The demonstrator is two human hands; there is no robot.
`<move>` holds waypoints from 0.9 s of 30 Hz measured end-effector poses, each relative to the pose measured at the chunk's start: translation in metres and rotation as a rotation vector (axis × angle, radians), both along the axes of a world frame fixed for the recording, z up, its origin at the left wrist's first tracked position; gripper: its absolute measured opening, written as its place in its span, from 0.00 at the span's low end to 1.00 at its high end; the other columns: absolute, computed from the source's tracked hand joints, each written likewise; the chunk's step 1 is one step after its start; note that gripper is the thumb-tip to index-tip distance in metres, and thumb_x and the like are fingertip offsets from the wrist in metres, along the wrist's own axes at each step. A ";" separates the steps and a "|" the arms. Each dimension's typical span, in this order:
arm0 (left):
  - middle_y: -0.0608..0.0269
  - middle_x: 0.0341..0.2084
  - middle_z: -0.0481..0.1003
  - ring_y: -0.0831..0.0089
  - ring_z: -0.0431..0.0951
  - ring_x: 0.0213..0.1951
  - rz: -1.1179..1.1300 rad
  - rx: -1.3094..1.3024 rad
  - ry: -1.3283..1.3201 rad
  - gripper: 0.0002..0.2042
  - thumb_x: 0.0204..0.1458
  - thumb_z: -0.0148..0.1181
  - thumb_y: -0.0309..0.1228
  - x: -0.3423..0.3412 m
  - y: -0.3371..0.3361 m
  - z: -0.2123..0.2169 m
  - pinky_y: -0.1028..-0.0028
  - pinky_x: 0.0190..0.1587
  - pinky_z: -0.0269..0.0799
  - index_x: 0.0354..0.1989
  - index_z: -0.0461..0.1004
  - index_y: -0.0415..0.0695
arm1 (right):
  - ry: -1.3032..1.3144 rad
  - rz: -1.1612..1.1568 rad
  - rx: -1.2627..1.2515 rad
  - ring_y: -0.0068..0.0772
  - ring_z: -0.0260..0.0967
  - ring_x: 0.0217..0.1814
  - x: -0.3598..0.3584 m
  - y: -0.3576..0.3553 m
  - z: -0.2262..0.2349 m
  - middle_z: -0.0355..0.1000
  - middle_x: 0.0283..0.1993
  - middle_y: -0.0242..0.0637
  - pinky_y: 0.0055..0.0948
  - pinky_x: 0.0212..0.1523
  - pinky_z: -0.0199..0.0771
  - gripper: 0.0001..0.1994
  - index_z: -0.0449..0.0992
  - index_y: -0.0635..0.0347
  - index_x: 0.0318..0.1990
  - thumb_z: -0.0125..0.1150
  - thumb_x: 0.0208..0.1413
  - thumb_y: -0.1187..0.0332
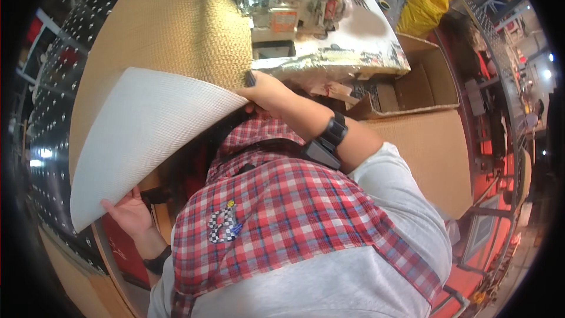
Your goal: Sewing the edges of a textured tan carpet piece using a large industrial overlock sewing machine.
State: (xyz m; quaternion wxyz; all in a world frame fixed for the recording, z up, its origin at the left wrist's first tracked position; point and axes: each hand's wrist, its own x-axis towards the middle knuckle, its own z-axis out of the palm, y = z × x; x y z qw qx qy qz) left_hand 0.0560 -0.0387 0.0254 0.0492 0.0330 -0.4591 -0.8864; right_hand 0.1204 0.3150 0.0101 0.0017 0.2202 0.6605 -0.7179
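Observation:
A large woven mat (176,29), tan on top with a white underside (141,135), lies over the sewing table with its near part folded up toward me. My left hand (126,212) grips the folded mat's lower near edge. My right hand (265,91) pinches the mat's edge beside the industrial sewing machine (291,6), and a black wristband (334,131) sits on that arm. My red plaid apron (282,212) fills the lower middle.
An open cardboard box (412,82) stands to the right of the machine, a flat cardboard sheet (435,159) below it. A yellow bag (424,6) sits at the back right. A dark perforated panel (59,82) curves along the left.

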 end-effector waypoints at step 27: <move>0.61 0.55 0.55 0.62 0.56 0.55 -0.160 0.098 -0.035 0.30 0.51 0.36 0.54 -0.038 0.049 0.056 0.62 0.55 0.52 0.57 0.51 0.46 | 0.082 -0.037 -0.125 0.21 0.64 0.26 0.020 -0.006 -0.017 0.68 0.30 0.33 0.22 0.26 0.65 0.12 0.67 0.66 0.38 0.53 0.49 0.67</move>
